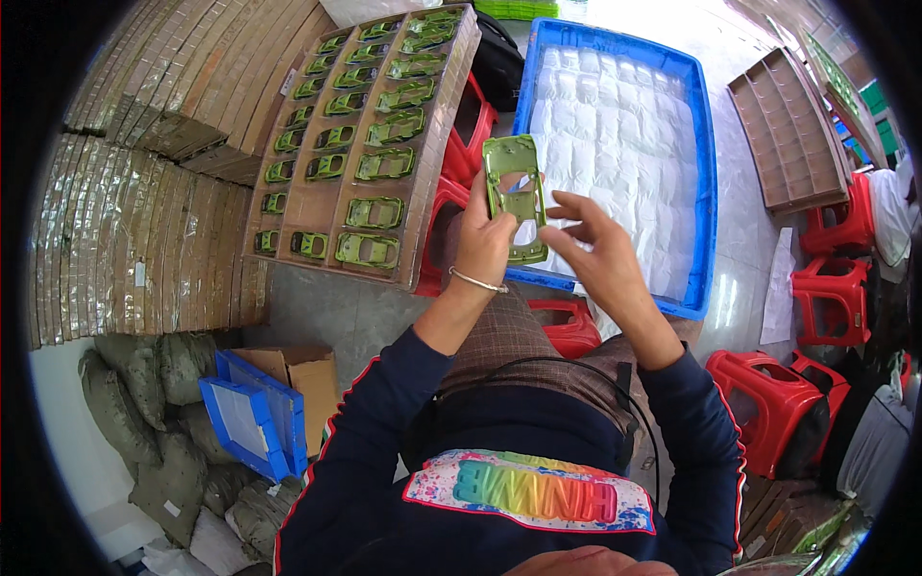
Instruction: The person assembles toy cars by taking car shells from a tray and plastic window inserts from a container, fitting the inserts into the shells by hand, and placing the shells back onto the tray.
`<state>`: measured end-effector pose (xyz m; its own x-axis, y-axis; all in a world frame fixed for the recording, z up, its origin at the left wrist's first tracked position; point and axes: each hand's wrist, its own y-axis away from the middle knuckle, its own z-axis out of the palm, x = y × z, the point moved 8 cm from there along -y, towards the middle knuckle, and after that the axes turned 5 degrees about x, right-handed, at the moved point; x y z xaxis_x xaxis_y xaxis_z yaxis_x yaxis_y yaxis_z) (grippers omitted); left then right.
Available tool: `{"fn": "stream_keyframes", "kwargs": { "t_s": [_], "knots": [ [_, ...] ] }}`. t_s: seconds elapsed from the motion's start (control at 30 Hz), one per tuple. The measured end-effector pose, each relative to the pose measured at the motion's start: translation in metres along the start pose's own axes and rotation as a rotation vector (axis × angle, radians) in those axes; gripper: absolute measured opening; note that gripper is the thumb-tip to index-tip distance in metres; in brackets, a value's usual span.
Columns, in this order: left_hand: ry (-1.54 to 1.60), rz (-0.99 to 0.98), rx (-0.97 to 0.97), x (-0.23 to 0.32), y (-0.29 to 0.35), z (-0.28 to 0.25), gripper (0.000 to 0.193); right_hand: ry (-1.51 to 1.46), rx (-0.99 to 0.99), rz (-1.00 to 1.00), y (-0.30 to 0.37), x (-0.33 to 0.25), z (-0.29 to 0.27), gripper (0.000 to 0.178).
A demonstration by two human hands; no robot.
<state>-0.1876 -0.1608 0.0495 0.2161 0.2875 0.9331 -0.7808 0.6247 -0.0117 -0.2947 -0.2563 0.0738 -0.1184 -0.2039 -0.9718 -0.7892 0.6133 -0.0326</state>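
My left hand (485, 238) grips a green toy car body shell (520, 204) by its left side, thumb across the near part. The shell is held up in front of me, with its openings showing. Just to its right is my right hand (603, 252), fingers curved and apart, thumb tip close to the shell's lower right edge; whether it touches cannot be made out. To the left, a brown divided tray (322, 219) holds several green car shells (375, 213) in rows, large and small. Beyond my hands lies a blue bin (712, 192) with white padded wrapping (615, 144) in it.
Stacked brown trays (134, 250) line the left side. Below them are grey sacks (168, 480), small blue crates (252, 422) and a cardboard box (312, 379). Red stools (764, 408) stand at the right and under the tray. Another divided tray (789, 130) leans at the far right.
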Motion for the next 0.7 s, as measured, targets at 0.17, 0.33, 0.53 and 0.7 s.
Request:
{"fn": "stream_keyframes", "kwargs": {
  "t_s": [0.17, 0.33, 0.53, 0.7],
  "knots": [
    [-0.373, 0.232, 0.028, 0.012, 0.011, 0.009, 0.061, -0.227, -0.011, 0.108, -0.006, 0.028, 0.025, 0.035],
    [-0.695, 0.466, -0.003, 0.028, 0.019, 0.016, 0.069, -0.166, 0.108, 0.090, -0.004, 0.021, 0.021, 0.024],
    [-0.754, 0.522, -0.025, 0.032, 0.023, 0.020, 0.070, -0.076, 0.138, 0.029, -0.006, 0.018, 0.021, 0.025],
    [-0.783, 0.381, 0.016, 0.025, 0.016, 0.003, 0.061, 0.030, 0.080, 0.032, -0.012, 0.014, 0.020, 0.028]
  ]
}}
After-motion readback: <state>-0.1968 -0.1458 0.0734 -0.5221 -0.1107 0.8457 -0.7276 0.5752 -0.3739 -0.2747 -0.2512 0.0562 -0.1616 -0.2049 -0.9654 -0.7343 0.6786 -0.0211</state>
